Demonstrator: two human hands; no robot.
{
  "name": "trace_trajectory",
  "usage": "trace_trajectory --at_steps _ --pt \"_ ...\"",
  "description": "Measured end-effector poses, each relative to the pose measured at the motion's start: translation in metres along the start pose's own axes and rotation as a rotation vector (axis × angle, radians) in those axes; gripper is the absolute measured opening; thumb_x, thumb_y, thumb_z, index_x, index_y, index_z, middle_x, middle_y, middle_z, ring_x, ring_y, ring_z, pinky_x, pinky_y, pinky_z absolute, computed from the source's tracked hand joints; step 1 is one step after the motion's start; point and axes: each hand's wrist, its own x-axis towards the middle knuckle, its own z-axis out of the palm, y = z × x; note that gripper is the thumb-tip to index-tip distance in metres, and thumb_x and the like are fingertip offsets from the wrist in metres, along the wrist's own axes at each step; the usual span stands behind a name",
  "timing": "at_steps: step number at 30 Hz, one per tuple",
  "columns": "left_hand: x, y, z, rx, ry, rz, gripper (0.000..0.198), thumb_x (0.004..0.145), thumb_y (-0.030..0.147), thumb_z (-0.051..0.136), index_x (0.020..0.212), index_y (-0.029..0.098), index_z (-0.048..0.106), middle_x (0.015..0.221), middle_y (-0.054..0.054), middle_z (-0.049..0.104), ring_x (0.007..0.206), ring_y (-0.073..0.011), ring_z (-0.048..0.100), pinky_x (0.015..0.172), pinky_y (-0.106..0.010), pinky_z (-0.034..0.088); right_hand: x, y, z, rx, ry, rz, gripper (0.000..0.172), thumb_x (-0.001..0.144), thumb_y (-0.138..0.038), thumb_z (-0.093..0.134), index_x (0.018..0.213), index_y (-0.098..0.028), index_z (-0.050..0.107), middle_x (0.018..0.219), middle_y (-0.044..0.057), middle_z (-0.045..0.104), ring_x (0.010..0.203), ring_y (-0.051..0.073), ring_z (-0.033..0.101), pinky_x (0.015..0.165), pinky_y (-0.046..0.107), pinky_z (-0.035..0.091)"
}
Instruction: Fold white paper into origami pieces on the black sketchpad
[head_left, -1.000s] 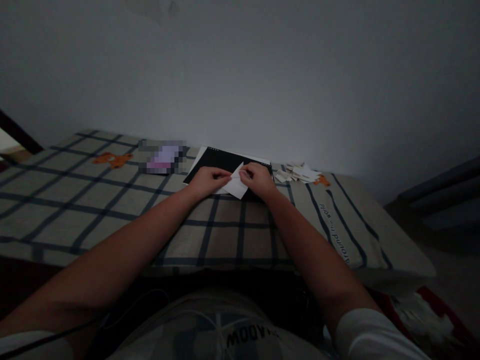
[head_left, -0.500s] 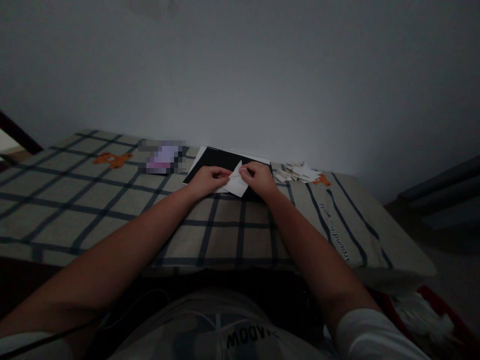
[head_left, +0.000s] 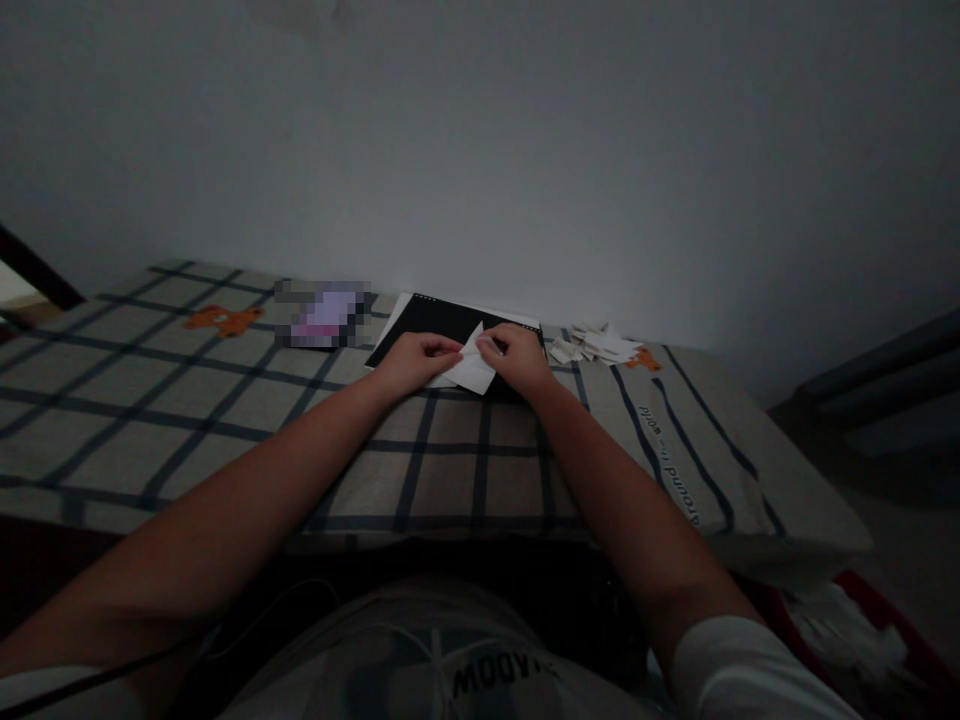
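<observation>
Your left fingers and right fingers pinched white paper | done: apparently some folding, one corner pointed | remaining: unclear, your grip covered parts

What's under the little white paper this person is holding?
Beneath the white paper lies a black sheet, with a white sheet peeking out at its left, on a checked tablecloth. Whatever sits directly under the paper is hidden.

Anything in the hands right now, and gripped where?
A white paper: the left hand pinches its left edge, the right hand its upper right side.
</observation>
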Motion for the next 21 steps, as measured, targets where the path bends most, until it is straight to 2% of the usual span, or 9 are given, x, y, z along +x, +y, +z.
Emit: trace_trajectory --at_steps 7,13,21 --pt "0.0027 -0.0044 0.0018 0.022 0.004 0.009 0.033 0.070 0.039 0.071 0.093 0.015 0.075 0.080 -0.004 0.072 0.073 -0.0166 0.063 0.069 -0.028 0.049 -0.0003 -0.0023 0.0012 0.011 -0.015 -0.034 0.015 0.086 -0.021 0.059 0.082 -0.016 0.072 0.076 0.004 0.065 0.072 0.016 0.057 0.069 0.028 0.042" --pt "0.0016 -0.0033 0.0038 0.012 0.018 0.001 0.034 0.073 0.047 0.072 0.087 0.016 0.074 0.085 -0.006 0.074 0.075 -0.0171 0.063 0.071 -0.029 0.048 -0.0012 -0.0041 0.0025 -0.003 -0.056 -0.089 0.014 0.086 -0.019 0.058 0.081 -0.014 0.071 0.082 0.007 0.068 0.079 0.018 0.060 0.075 0.029 0.044" --pt "0.0008 -0.0044 0.0025 0.076 -0.006 0.052 0.034 0.076 0.046 0.069 0.088 0.015 0.074 0.077 -0.005 0.071 0.068 -0.0151 0.060 0.063 -0.026 0.046 -0.0007 -0.0050 0.0049 -0.065 -0.066 -0.076 0.014 0.086 -0.020 0.060 0.078 -0.016 0.070 0.080 0.006 0.068 0.079 0.018 0.060 0.075 0.030 0.043"
